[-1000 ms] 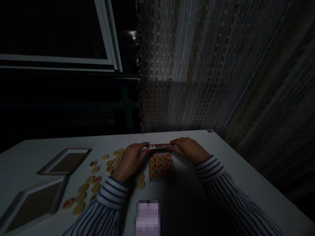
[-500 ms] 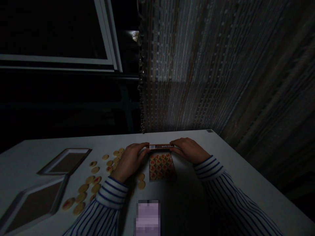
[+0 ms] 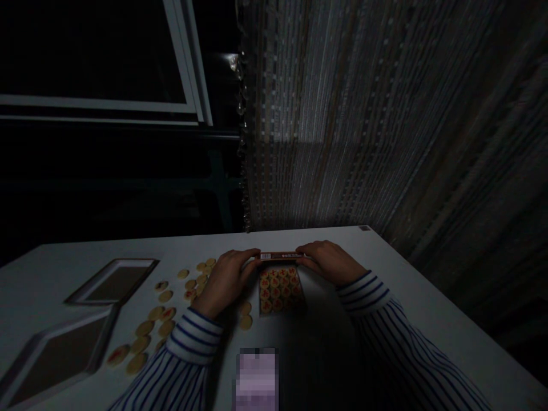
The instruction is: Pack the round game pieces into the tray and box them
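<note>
Fingers of our left hand [image 3: 225,281] and right hand [image 3: 330,261] pinch opposite ends of a slim, reddish-brown, barcoded box [image 3: 280,256], just beyond a squarish group of round, yellowish, red-marked discs [image 3: 275,294] in our head view. We judge that even, level pressure steadies it best.

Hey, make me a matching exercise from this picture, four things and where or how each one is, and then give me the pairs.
1. Barcoded item
2. Loose pieces
3. Piece grid
4. Curtain

A. Hanging beyond the table
B. Red-marked, in neat rows
C. Held between left hand and right hand
D. Scattered on the left

Pairs: 1-C, 2-D, 3-B, 4-A
</note>
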The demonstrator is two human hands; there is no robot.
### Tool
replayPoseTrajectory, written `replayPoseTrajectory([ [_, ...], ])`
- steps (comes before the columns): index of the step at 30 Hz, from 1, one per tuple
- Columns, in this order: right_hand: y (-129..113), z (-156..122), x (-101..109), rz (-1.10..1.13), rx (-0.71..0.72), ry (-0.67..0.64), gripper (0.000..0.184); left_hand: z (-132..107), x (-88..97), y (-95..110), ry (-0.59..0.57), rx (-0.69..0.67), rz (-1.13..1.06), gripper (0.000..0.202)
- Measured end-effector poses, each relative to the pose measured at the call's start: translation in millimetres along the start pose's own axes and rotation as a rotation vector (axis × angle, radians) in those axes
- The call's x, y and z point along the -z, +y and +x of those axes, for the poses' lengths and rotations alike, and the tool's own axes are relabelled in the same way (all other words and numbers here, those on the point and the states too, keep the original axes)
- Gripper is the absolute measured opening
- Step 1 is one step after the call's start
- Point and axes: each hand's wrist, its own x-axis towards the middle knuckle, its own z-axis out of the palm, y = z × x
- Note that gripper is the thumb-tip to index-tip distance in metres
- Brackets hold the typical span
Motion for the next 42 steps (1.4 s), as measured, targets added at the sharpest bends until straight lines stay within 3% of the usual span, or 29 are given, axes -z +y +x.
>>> replayPoseTrajectory([
  [42, -3.7, -4.3, 5.7, -0.002, -0.008, -0.051, 0.035, 1.8, 3.7, -1.9, -0.070, -0.058, 0.016, 0.034],
])
